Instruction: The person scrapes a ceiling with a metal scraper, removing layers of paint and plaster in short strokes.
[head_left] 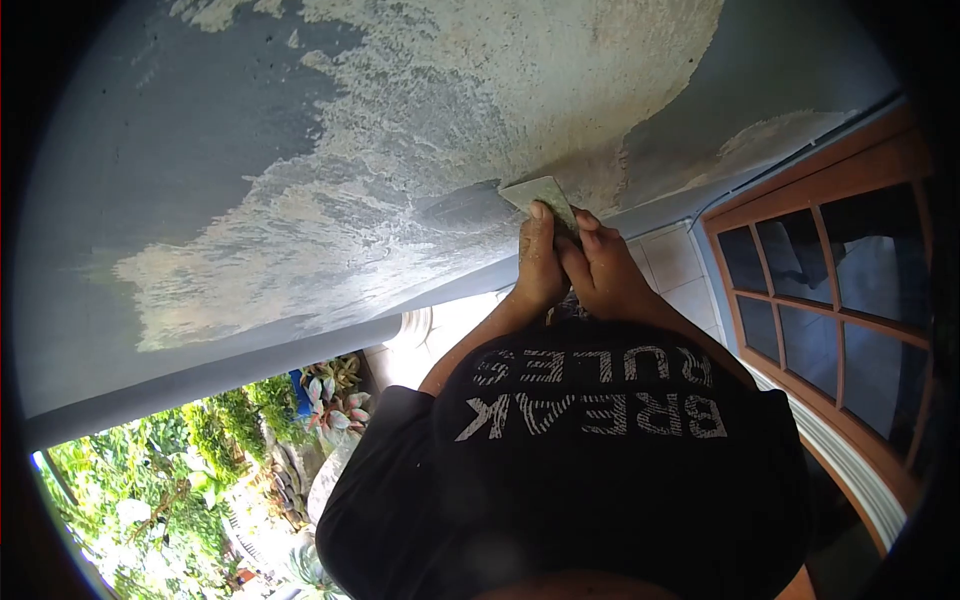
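Note:
A thin, flat, greyish scraper [544, 196] is gripped between my two hands, its edge and corner against the blue-grey painted wall [270, 90]. My left hand [540, 262] is closed around its lower left side, with the thumb pressed flat on the face. My right hand [608, 268] is closed at the lower right side, its fingers bent beside the left hand. The scraper's lower end is hidden by the fingers. Around the blade the paint is worn away in a broad, rough, pale patch [400, 140]; a darker smear lies just left of the blade.
A brown-framed paned window or door [825, 270] stands at the right. Pale tiles [672, 262] show behind my right arm. Green plants [215, 440] and pink-leaved ones [335, 405] grow at the lower left. My black printed shirt [580, 480] fills the lower middle.

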